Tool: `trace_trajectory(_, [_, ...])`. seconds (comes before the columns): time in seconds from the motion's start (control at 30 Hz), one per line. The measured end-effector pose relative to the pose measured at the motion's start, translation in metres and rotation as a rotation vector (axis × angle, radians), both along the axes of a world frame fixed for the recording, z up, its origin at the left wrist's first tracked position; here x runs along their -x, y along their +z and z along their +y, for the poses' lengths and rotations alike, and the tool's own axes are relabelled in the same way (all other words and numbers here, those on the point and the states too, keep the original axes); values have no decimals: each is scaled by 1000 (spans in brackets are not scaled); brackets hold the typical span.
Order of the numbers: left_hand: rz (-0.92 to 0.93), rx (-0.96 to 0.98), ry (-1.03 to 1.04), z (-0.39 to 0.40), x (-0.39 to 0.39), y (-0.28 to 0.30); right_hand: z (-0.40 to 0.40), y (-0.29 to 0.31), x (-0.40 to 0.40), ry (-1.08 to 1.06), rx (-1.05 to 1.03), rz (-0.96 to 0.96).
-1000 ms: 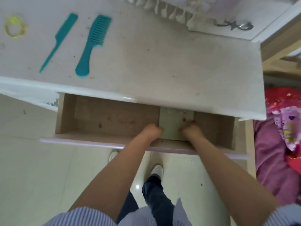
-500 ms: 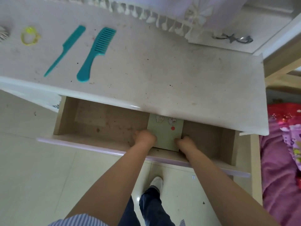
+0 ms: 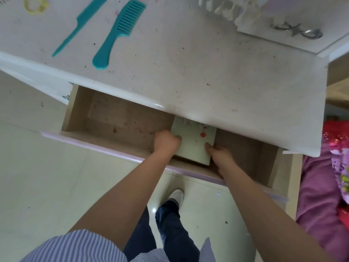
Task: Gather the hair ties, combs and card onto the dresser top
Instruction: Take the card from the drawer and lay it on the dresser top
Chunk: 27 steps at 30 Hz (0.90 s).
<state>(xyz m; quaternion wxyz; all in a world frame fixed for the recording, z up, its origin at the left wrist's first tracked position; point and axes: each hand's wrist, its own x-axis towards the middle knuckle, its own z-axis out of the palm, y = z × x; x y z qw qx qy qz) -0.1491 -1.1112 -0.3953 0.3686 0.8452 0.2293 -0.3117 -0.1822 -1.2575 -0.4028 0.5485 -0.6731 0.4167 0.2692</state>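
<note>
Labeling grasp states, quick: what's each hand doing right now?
Left hand: closed on the card's left edge, inside the drawer.
Right hand: closed on the card's right edge.

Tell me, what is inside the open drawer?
In the drawer only a pale green card shows, gripped by the left hand and right hand. The dresser top hides the drawer's back part.

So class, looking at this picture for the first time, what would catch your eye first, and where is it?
Both hands, left hand and right hand, grip a pale green card in the open drawer under the dresser top. On it at far left lie two teal combs, the tail comb and wide-tooth comb, beside a yellow hair tie.
</note>
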Motion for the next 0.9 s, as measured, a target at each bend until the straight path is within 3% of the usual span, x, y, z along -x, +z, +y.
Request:
trace_trajectory(0.13, [-106,116,110,25,8,16,0,13,6,41,-158,-35])
trace_trajectory(0.27, [-59,194,196,57,24,41,11,35,11,305,-126,6])
trace_trajectory(0.4, [-8,275,320,98,52,71,37,64,10,323,-312,27])
trace_trajectory(0.6, [135,324,318,166,110,112,93,112,15,856,-285,-80])
trace_trajectory(0.7, [47,307,320,191,122,126,118,129,13,984,-212,-246])
trace_trajectory(0.8, [-164,275,399,199,107,137,131,141,-3,930,-108,-419])
trace_trajectory(0.9, [-364,262,446,189,66,148,133,149,-29,666,-110,-479])
